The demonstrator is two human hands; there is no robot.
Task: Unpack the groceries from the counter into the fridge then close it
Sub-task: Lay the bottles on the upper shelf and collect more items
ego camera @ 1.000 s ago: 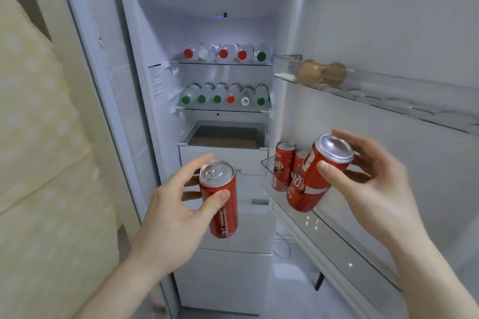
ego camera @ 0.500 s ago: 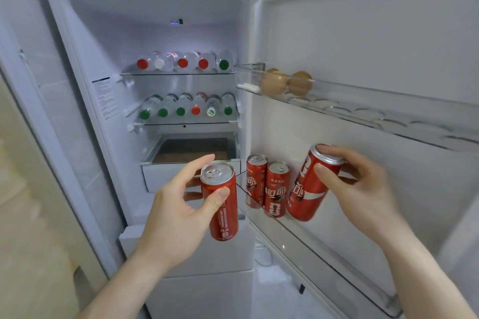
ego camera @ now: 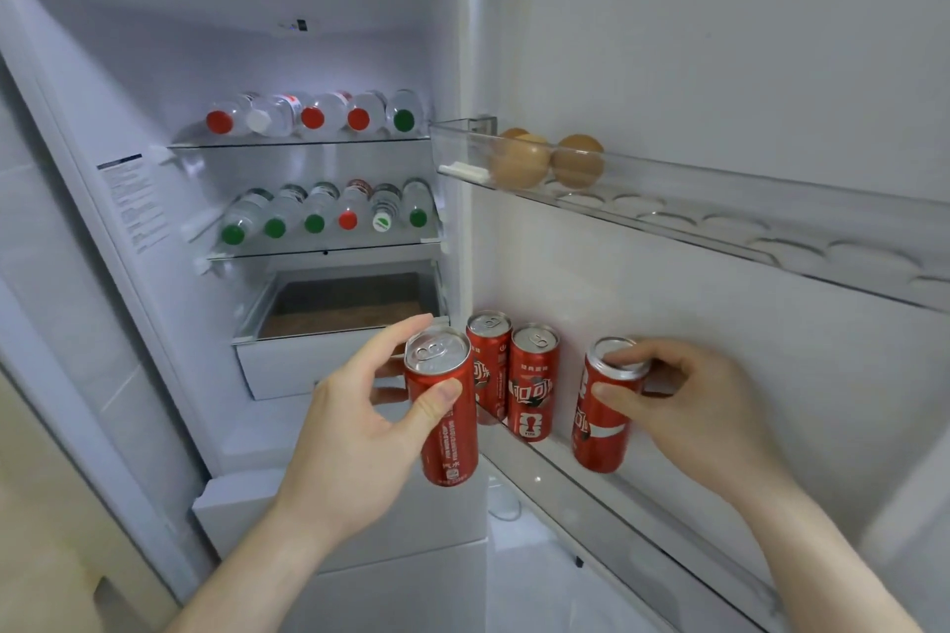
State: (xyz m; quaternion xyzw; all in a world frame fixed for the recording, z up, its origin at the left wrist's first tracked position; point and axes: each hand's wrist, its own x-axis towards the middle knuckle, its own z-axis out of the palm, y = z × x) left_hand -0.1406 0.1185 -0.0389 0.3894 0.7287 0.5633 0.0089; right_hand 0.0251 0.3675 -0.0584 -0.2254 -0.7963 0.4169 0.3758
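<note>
The fridge stands open, its door (ego camera: 719, 67) swung to the right. My left hand (ego camera: 354, 432) grips a slim red can (ego camera: 447, 422) upright in front of the fridge body. My right hand (ego camera: 689, 406) holds a second red can (ego camera: 599, 427) by its top, nearly upright in the lower door shelf (ego camera: 606, 499). Two more red cans (ego camera: 529, 386) stand in that shelf to the left of it, by the hinge side.
Two glass shelves hold several lying water bottles (ego camera: 313, 116) with red, green and white caps. Below them is a drawer (ego camera: 339, 308). Eggs (ego camera: 545, 159) sit in the upper door tray (ego camera: 719, 226). A pale wall or cabinet (ego camera: 46, 529) is at lower left.
My right hand has lowered its can from a tilt into the lower door shelf, to the right of the two standing cans. The view has shifted right and closer. My left hand keeps its can.
</note>
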